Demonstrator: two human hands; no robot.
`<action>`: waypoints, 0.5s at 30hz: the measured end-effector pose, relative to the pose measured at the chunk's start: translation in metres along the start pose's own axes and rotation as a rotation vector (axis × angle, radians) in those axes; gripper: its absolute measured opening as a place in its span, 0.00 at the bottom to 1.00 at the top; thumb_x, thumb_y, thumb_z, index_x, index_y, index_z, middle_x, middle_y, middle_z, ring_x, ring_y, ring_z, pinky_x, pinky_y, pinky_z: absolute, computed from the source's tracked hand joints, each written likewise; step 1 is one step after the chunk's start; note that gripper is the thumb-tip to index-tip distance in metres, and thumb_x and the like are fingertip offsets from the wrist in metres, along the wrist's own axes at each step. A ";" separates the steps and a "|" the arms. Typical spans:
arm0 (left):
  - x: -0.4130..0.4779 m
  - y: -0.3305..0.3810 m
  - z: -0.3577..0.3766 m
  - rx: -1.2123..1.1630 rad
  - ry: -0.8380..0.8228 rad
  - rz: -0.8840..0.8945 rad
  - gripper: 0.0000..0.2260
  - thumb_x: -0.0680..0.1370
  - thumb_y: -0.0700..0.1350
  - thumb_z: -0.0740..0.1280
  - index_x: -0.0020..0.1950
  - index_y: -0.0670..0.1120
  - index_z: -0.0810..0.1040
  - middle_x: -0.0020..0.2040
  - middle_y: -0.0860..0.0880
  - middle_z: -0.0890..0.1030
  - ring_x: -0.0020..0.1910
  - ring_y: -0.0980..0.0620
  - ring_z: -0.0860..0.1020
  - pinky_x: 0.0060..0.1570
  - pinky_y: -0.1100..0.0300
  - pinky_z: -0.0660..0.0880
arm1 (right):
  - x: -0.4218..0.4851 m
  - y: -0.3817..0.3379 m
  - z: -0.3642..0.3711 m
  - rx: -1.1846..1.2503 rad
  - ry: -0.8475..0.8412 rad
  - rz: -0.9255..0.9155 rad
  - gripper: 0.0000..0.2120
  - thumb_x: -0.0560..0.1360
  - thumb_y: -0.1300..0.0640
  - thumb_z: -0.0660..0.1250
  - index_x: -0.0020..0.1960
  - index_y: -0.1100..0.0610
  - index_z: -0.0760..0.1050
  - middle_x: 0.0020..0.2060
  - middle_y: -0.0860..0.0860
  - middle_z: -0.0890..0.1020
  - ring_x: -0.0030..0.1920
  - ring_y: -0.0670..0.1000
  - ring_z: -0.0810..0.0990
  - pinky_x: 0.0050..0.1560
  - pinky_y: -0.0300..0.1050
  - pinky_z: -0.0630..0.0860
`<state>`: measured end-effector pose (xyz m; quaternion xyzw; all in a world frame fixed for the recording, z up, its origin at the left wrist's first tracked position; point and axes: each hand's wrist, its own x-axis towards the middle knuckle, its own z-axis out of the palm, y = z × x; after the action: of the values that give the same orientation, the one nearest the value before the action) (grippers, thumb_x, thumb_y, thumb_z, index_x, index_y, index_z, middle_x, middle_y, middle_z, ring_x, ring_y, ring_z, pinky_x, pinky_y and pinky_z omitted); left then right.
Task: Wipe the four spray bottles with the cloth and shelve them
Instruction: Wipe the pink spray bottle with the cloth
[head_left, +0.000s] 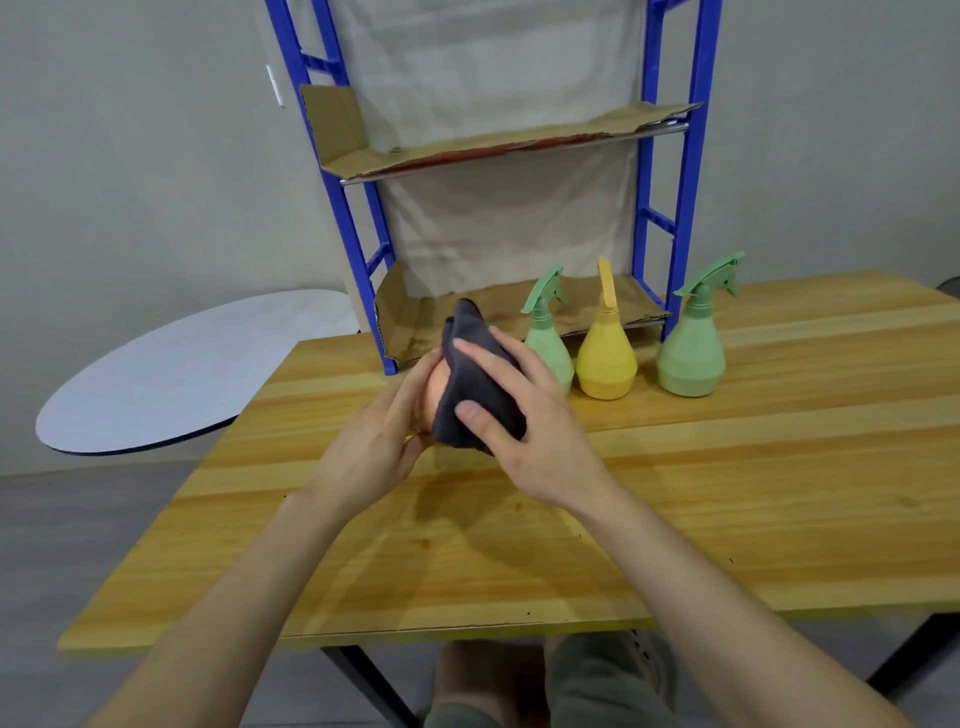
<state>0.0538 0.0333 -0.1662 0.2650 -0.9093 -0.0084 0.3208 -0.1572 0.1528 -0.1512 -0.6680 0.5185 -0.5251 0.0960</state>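
My left hand (382, 441) grips an orange spray bottle (435, 387) above the wooden table (727, 493); only a patch of its body shows. My right hand (524, 421) holds a dark grey cloth (475, 379) wrapped over the bottle, thumb and fingers pressing it on. To the right stand three bottles in a row on the table: a green one (548, 338) partly behind my right hand, a yellow one (607, 353), and a second green one (693, 348). Behind them is the blue shelf rack (685, 171) with cardboard-lined shelves (498, 140).
The lower cardboard shelf (467, 306) sits at table level behind the bottles. A round white tabletop (171, 374) lies to the left, beyond the table's edge. A pale cloth hangs behind the rack. My knees show under the near table edge.
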 end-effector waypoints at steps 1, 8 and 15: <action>0.000 -0.001 0.001 -0.029 0.011 -0.003 0.46 0.79 0.37 0.75 0.88 0.59 0.50 0.79 0.46 0.74 0.59 0.42 0.84 0.49 0.47 0.84 | 0.004 -0.002 -0.001 -0.002 0.005 -0.017 0.26 0.83 0.44 0.71 0.79 0.39 0.71 0.79 0.44 0.67 0.78 0.47 0.67 0.77 0.44 0.68; -0.019 -0.008 0.007 -0.066 0.055 0.011 0.39 0.81 0.46 0.75 0.87 0.54 0.56 0.76 0.44 0.74 0.63 0.43 0.81 0.53 0.41 0.85 | 0.030 0.008 -0.009 0.159 0.142 0.162 0.16 0.79 0.44 0.74 0.65 0.43 0.83 0.60 0.46 0.85 0.63 0.48 0.82 0.68 0.51 0.77; -0.018 -0.014 -0.002 0.169 0.089 0.076 0.37 0.81 0.43 0.76 0.87 0.51 0.62 0.74 0.47 0.75 0.61 0.42 0.81 0.44 0.45 0.83 | 0.017 0.031 -0.011 0.106 0.073 0.447 0.09 0.83 0.54 0.71 0.62 0.47 0.83 0.53 0.46 0.86 0.57 0.52 0.83 0.54 0.42 0.74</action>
<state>0.0727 0.0304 -0.1775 0.2565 -0.9010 0.0923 0.3374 -0.1858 0.1307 -0.1569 -0.5111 0.6285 -0.5409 0.2262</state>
